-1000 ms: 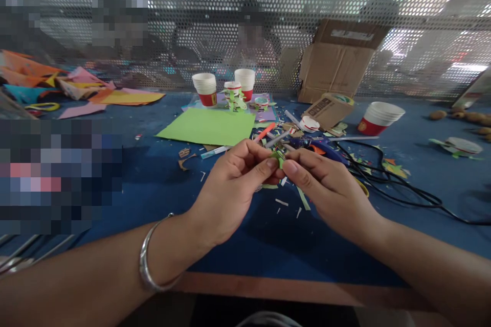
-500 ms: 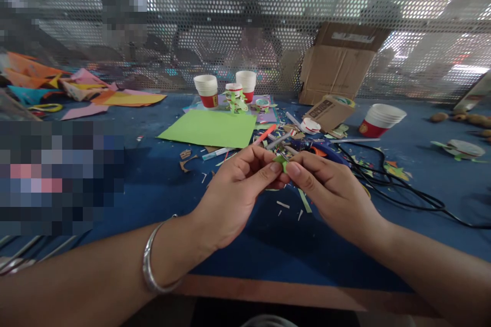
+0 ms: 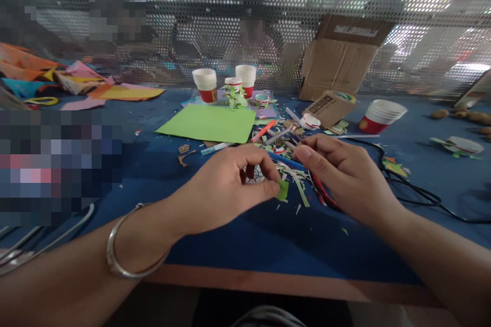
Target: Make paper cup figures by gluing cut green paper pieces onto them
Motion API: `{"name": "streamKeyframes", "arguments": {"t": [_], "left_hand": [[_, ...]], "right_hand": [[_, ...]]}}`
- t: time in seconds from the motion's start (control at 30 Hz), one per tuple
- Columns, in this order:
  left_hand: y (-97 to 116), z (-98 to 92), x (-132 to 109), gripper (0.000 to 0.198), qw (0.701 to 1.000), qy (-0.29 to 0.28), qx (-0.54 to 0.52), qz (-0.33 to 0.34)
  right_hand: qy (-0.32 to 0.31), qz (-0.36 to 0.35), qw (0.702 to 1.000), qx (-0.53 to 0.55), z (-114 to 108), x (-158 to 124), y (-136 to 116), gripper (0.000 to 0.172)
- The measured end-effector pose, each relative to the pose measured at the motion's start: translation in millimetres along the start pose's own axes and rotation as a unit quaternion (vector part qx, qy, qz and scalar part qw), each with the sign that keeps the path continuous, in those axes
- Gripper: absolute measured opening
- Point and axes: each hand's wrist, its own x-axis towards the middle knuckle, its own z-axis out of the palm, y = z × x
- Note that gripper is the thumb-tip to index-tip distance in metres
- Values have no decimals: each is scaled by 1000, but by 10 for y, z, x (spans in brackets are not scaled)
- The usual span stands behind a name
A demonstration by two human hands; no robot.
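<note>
My left hand (image 3: 233,191) pinches a small piece of green paper (image 3: 283,190) between thumb and fingertips. Behind those fingers shows part of a white round piece with a dark drawn pattern (image 3: 253,173). To the right, my right hand (image 3: 337,171) is closed, thumb against fingers, apart from the green piece. Whatever it may hold is too small or too hidden to name. Below its fingers, a red and black curved thing (image 3: 324,194) lies on the table. Paper scraps (image 3: 297,179) and a blue tool, partly covered, are around and beneath the hands.
A green sheet (image 3: 209,122) lies ahead, with stacked paper cups (image 3: 205,87) behind it. Markers (image 3: 264,131), a tape roll by cardboard, and another cup stack (image 3: 382,116) sit farther right. A black cable (image 3: 422,196) crosses the right side. Perforated metal (image 3: 222,20) rises at the back.
My hands have separated. The left moved slightly left and down, keeping the green paper; the right moved right, away from it. The patterned white piece is now visible behind my left fingers.
</note>
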Motion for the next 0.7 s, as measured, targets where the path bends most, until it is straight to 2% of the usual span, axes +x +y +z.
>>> {"name": "streamKeyframes", "arguments": {"t": [0.13, 0.3, 0.5, 0.6, 0.7], "left_hand": [[-52, 28, -54, 5, 982, -74, 166, 42], [-161, 110, -72, 10, 951, -90, 290, 58], [-157, 21, -51, 22, 923, -80, 361, 102], [-106, -66, -26, 26, 927, -51, 361, 91], [-47, -122, -17, 15, 935, -41, 342, 87]], "right_hand": [[2, -1, 1000, -9, -21, 21, 18, 39], [-30, -5, 999, -28, -26, 32, 12, 41], [-79, 1, 990, -116, -23, 37, 46, 42], [-115, 18, 976, -182, -36, 44, 58, 41], [-152, 44, 960, -233, -58, 53, 53, 38]]}}
